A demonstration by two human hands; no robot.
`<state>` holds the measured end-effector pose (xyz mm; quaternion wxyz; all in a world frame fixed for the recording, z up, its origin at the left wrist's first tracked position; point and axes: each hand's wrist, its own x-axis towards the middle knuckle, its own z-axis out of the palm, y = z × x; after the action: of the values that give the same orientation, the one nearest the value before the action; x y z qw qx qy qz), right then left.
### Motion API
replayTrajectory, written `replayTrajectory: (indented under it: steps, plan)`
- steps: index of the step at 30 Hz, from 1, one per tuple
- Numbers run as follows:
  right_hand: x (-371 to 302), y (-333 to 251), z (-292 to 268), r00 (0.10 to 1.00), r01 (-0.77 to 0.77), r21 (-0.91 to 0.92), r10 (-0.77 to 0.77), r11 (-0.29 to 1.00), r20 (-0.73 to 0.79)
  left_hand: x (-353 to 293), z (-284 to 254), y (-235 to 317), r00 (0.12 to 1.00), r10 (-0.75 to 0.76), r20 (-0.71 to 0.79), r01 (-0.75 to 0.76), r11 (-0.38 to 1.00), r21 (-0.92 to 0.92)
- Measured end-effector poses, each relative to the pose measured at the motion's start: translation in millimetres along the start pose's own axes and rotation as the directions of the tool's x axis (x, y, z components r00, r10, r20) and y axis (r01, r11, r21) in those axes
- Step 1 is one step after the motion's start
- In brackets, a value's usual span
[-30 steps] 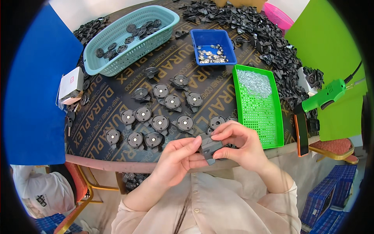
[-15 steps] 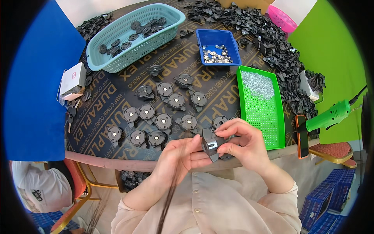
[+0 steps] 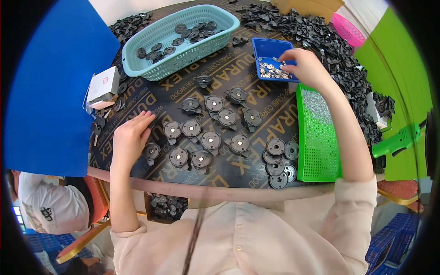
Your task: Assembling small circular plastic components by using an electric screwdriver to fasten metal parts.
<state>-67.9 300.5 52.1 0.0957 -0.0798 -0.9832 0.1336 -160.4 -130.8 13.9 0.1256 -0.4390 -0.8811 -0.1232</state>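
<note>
My left hand (image 3: 130, 137) rests low over the table's left part, fingers bent and close together, its fingertips on a dark piece mostly hidden under them. Beside it stand several black plastic parts with round discs and bright metal centres (image 3: 178, 156), spread in loose rows. My right hand (image 3: 305, 68) reaches into the blue box (image 3: 272, 44), thumb and fingers pinched at the small round metal pieces (image 3: 270, 71). Which piece they grip is hard to see. Several black discs (image 3: 276, 146) lie overlapping near the front edge.
A green perforated tray (image 3: 316, 137) with small silver pieces lies under my right forearm. A light-blue basket (image 3: 140, 68) holds black discs. Black parts (image 3: 348, 82) are heaped at the right. A green power tool (image 3: 396, 140), a white box (image 3: 103, 87) and keys (image 3: 97, 126) are also there.
My hands have parted from the black plastic part they held together. The left hand went left over the table; the right hand went far right into the blue box.
</note>
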Motion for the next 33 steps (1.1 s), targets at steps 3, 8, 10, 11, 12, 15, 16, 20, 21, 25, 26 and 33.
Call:
replayTrajectory:
  steps: [3,8,10,11,12,15,16,20,21,25,26,33]
  plan:
    - [24.2,11.6,19.5,0.957,-0.155,0.107,0.123,0.982,0.261,-0.6,10.3,-6.5,0.994,0.009,0.106,-0.007,1.0,-0.019]
    - [38.5,13.7,45.7,0.96,-0.024,-0.015,0.027,1.0,0.279,2.6,-2.5,-6.1,0.985,0.008,0.175,0.008,0.996,-0.09]
    - [38.6,12.5,46.8,0.959,-0.035,-0.026,0.041,0.999,0.28,7.3,-13.6,10.7,0.969,-0.059,0.242,0.058,0.998,0.012]
    - [38.4,13.3,48.2,0.966,-0.027,-0.011,0.029,1.0,0.258,7.6,-14.5,17.3,0.956,-0.161,0.246,0.156,0.987,0.039]
    - [38.1,14.6,49.3,0.972,-0.018,0.005,0.017,1.0,0.234,7.2,-13.1,17.2,0.956,-0.159,0.246,0.154,0.987,0.038]
    - [38.3,23.8,52.3,0.975,0.002,-0.009,0.0,1.0,0.222,10.4,-8.7,30.7,0.999,-0.015,-0.046,0.02,0.995,0.102]
    - [35.7,26.2,50.0,0.976,-0.01,-0.013,0.012,1.0,0.219,16.5,-8.0,48.4,0.995,-0.004,-0.102,-0.003,0.998,-0.061]
    - [39.4,14.3,43.6,0.985,-0.061,0.074,0.048,0.995,0.166,30.2,17.7,147.9,0.942,0.33,-0.068,-0.33,0.863,-0.383]
    - [40.7,16.0,43.4,0.995,-0.027,0.068,0.02,0.997,0.098,35.5,26.8,169.5,0.902,0.425,-0.082,-0.428,0.846,-0.318]
    - [37.9,8.4,30.5,0.999,-0.035,0.174,0.038,0.984,-0.013,46.3,63.7,218.6,0.901,0.435,-0.011,-0.419,0.861,-0.29]
    - [33.2,6.0,22.3,0.994,-0.106,0.271,0.111,0.957,-0.004,47.5,69.8,222.4,0.908,0.416,0.049,-0.382,0.871,-0.309]
    - [-43.7,-38.9,-28.8,0.992,-0.076,0.478,0.114,0.875,-0.051,40.9,45.2,212.5,0.915,-0.177,0.363,0.381,0.08,-0.921]
